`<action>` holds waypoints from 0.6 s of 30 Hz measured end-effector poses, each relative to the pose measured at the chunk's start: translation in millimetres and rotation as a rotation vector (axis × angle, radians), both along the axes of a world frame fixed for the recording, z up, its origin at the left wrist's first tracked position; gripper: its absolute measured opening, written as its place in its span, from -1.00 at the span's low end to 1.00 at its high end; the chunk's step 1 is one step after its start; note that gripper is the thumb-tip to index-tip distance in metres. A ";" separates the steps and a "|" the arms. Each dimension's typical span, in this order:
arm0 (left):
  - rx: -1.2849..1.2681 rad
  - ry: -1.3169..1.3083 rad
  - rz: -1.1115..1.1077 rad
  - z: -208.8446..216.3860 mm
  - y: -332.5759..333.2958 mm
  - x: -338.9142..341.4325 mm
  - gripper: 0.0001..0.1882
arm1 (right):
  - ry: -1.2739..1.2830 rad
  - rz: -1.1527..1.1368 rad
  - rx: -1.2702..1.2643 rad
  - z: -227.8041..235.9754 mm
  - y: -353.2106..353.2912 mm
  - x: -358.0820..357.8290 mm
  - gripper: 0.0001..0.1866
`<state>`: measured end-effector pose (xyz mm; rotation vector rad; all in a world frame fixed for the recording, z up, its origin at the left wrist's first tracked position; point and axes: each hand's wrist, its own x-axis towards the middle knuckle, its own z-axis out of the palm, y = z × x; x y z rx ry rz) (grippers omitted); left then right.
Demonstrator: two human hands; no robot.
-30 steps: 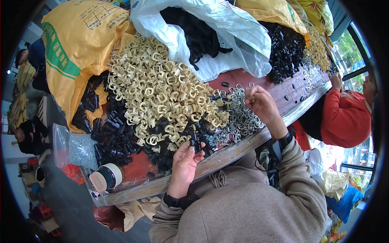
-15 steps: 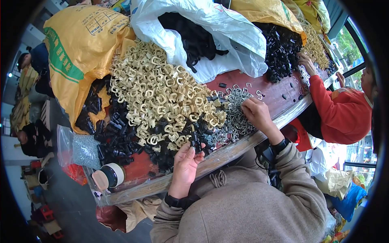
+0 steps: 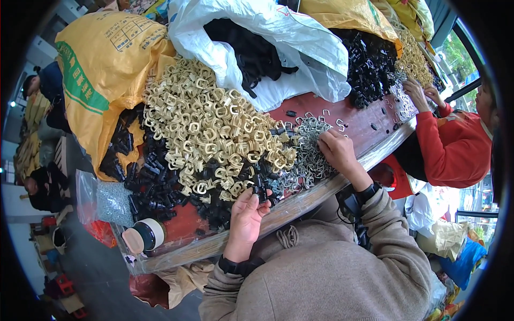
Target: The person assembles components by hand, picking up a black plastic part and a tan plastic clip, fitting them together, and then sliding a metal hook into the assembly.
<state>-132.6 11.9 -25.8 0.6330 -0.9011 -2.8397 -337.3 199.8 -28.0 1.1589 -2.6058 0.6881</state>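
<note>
My left hand (image 3: 247,216) is closed round a small black plastic fitting (image 3: 259,187), held upright near the table's front edge. My right hand (image 3: 338,152) reaches down to a heap of silver metal hooks (image 3: 310,160), its fingers bent together at the heap's right side. What lies between those fingertips is hidden. A large pile of cream plastic buckles (image 3: 214,128) spreads left of the hooks. More black plastic parts (image 3: 152,182) lie along the pile's left and front sides.
A yellow woven sack (image 3: 112,59) and a white bag (image 3: 316,51) holding black pieces stand behind. A lidded jar (image 3: 147,235) and a clear bag of small bits (image 3: 114,203) sit at the left corner. On the right, a co-worker in a red top (image 3: 455,147) handles hooks.
My right hand has moved slightly left and down into the hooks. My left hand keeps its hold on the fitting. The co-worker's second hand has come toward the other.
</note>
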 end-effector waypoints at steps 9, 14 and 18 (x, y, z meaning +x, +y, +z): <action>-0.007 -0.015 -0.019 -0.8 1.4 -4.3 -0.73 | -0.940 -0.120 -0.547 6.5 15.1 1.7 -0.83; -0.024 -0.005 -0.049 -0.7 5.4 -8.4 -0.69 | -1.045 -0.070 -0.548 5.0 16.2 3.3 -0.82; -0.017 -0.005 -0.078 5.9 7.4 -14.4 -0.75 | -0.910 0.007 -0.439 7.0 14.7 14.3 -0.82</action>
